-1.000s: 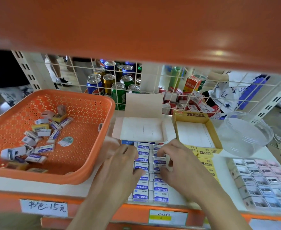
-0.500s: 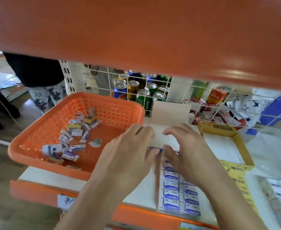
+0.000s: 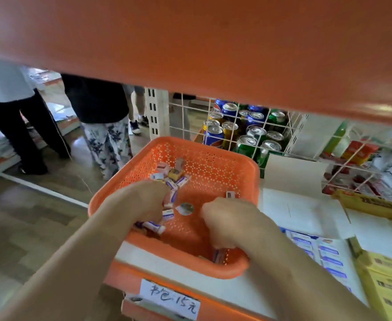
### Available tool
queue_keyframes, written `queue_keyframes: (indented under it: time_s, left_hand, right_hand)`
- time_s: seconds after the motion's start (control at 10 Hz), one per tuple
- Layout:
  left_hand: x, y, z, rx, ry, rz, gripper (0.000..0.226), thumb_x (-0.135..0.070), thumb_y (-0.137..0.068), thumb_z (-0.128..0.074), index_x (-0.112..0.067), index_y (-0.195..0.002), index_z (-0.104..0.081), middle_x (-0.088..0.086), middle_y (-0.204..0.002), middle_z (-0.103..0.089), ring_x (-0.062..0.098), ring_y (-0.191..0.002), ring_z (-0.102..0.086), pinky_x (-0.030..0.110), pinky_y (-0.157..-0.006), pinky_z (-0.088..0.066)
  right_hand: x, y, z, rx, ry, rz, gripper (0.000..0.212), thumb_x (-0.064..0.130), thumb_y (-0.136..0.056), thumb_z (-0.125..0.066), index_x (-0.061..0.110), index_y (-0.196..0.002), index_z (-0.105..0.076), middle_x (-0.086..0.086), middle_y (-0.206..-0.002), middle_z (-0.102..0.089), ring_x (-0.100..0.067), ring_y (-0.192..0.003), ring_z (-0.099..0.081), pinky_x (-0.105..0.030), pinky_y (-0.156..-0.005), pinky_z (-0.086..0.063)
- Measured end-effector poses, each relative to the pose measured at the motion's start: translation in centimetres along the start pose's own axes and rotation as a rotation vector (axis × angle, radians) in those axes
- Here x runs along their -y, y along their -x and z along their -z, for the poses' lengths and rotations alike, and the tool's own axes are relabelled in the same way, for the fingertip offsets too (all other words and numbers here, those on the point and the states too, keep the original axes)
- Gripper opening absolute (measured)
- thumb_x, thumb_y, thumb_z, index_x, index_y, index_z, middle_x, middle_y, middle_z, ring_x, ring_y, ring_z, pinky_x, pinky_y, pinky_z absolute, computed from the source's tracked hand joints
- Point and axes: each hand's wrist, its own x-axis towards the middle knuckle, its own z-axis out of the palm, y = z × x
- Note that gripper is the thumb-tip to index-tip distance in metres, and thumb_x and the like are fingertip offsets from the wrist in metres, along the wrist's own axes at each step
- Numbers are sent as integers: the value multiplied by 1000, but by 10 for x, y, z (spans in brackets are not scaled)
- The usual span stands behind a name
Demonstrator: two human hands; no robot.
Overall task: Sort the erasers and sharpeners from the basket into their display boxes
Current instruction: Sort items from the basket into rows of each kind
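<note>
Both hands have left the eraser box and now reach into the basket [image 3: 213, 163]; camera has swung left too.

Head view: left hand [image 3: 144, 202] is down on the pile of loose erasers [image 3: 174, 179] at the basket's left-middle, fingers curled over several pieces, but what they actually pinch is hidden, so cannot tell. Right hand [image 3: 232, 221] is curled over the near right part of the basket; a small white piece [image 3: 229, 195] shows just past its knuckles and something dark sits under the wrist near the rim. Whether it grips anything, cannot tell. A round sticker [image 3: 185, 208] lies on the basket floor between the hands.

Step in hand, as I judge it: picking the next pieces. Best to take one kind per hand, erasers left, and check the label before lifting so nothing gets mixed. Pinch by the long sides; the wrapped blocks should slide on each other.

Edges and room: basket sits at the shelf's left end, its near rim close to the shelf [image 3: 158, 260] edge, so pressing down on that rim could tip it. Upper shelf [image 3: 190, 54] hangs low overhead; lift low and travel right. Eraser box [image 3: 317, 249] is just right of the basket, yellow box [image 3: 380, 269] beyond it. Open shelf between them is narrow.
</note>
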Motion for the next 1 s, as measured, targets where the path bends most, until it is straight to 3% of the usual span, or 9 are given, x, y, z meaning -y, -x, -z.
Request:
queue_keyframes:
  time_s: [0.2,0.3,0.4,0.5,0.6,0.7,0.8,0.9,1.0]
  left_hand:
    - [-6,-3,-5,64,-40,-86,33,-27,-89,-64,-15,-120,-62,3,-121,-63,19,-112,-59,23,-84,-45]
    - [-6,-8,-7,114,25,-140,34,-27,-84,-68,-12,-115,-63,7,-112,-66,23,-103,-61,32,-86,-51]
    - [-9,-5,-7,120,41,-162,37,-35,-83,-69,-16,-114,-60,3,-110,-65,20,-98,-59,30,-78,-48]
    - [-10,-3,-9,89,30,-206,33,-41,-85,-68,-21,-109,-57,0,-108,-63,18,-93,-56,26,-70,-38]
    - [-13,-2,-8,83,22,-248,23,-32,-87,-65,-22,-107,-60,-2,-107,-64,18,-96,-59,25,-71,-42]
    - [-13,2,-2,-18,126,-285,20,-28,-84,-65,-23,-103,-59,-6,-98,-62,13,-90,-59,26,-76,-49]
    - [-16,10,4,-164,379,-314,14,-26,-81,-67,-29,-93,-61,-13,-82,-65,2,-76,-62,28,-73,-55]
    - [-39,26,8,-319,515,-408,12,-24,-83,-66,-33,-85,-58,-22,-80,-64,2,-65,-59,21,-60,-51]
    - [-70,39,9,-445,589,-498,9,-26,-83,-64,-33,-85,-59,-22,-81,-63,6,-64,-57,19,-55,-45]
  right_hand:
    - [9,-7,-1,117,49,18,23,15,-84,-60,11,-106,-63,-10,-113,-64,-31,-106,-61,-36,-79,-50]
    - [9,-7,1,171,5,36,13,23,-85,-63,12,-91,-59,-9,-102,-64,-29,-100,-61,-35,-76,-49]
    - [7,-8,1,183,-9,54,40,38,-82,-69,12,-66,-43,-3,-67,-47,-28,-81,-56,-31,-69,-47]
    - [4,-9,1,79,-88,37,37,29,-80,-71,14,-62,-42,-1,-62,-42,-26,-69,-49,-29,-60,-41]
    - [-3,-9,-1,-145,-249,33,7,13,-80,-65,13,-76,-59,-6,-79,-58,-27,-76,-55,-32,-58,-43]
    - [-13,0,-3,-339,-494,71,10,16,-83,-65,22,-78,-58,6,-83,-60,-13,-78,-54,-25,-66,-43]
    - [-29,22,-3,-503,-724,35,8,21,-86,-65,28,-88,-67,16,-81,-58,2,-74,-54,-11,-64,-39]
    - [-55,44,-14,-567,-885,-75,23,21,-91,-60,22,-112,-69,20,-71,-57,6,-66,-55,-10,-67,-40]
    - [-70,64,-25,-576,-1036,-67,22,8,-94,-53,18,-109,-65,-8,-73,-63,-28,-73,-63,-50,-82,-52]
